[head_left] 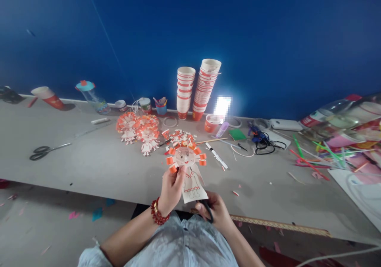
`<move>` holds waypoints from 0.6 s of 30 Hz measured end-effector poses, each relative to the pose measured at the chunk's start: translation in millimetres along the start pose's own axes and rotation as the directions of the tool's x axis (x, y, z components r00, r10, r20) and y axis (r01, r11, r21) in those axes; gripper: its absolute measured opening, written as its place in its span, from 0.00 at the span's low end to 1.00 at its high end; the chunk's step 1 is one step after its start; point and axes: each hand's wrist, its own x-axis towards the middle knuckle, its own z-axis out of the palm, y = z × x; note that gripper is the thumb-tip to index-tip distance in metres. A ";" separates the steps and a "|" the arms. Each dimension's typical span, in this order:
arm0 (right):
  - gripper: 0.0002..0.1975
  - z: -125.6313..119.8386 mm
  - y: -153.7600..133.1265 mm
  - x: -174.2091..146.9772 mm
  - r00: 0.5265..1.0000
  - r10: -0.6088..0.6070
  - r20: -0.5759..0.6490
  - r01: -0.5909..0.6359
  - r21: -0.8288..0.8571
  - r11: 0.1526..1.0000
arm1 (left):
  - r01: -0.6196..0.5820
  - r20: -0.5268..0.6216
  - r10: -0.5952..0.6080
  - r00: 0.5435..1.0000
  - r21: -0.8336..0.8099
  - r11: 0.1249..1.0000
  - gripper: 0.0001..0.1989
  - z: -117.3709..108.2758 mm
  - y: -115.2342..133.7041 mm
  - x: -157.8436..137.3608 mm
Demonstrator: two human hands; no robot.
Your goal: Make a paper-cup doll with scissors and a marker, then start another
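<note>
My left hand, with red beads at the wrist, pinches a paper doll near its neck. The doll has a drawn face ringed by curled orange strips, and below it a white piece with a dress and legs drawn in outline. My right hand is closed around the black-handled scissors at the doll's lower edge; their blades are mostly hidden behind the paper. Several similar finished-looking dolls lie behind to the left, beside a heap of cut paper pieces.
Another pair of scissors lies at left. Two tall stacks of paper cups stand by the blue wall, near a bright lamp. A white marker and black cable lie to the right. Bottles and coloured scraps crowd the far right.
</note>
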 end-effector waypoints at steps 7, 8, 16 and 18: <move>0.30 0.5 10.5 0.3 0.998 -0.017 -0.065 0.011 -0.099 0.995 | 0.007 -0.029 -0.007 1.000 -0.022 1.000 0.22 2.6 -3.0 -0.7; 0.30 0.2 11.6 0.4 0.997 -0.025 -0.070 0.017 -0.114 0.993 | 0.015 -0.038 -0.016 0.999 -0.033 0.999 0.22 3.1 -3.1 -0.7; 0.32 -1.7 9.0 1.4 0.990 -0.087 -0.109 0.055 -0.266 0.962 | 0.028 -0.069 -0.032 0.997 -0.052 0.998 0.23 4.4 -4.2 -0.5; 0.31 -2.4 9.2 1.1 0.989 -0.090 -0.121 0.052 -0.289 0.956 | 0.025 -0.063 -0.028 0.998 -0.050 0.998 0.23 4.2 -4.5 -0.3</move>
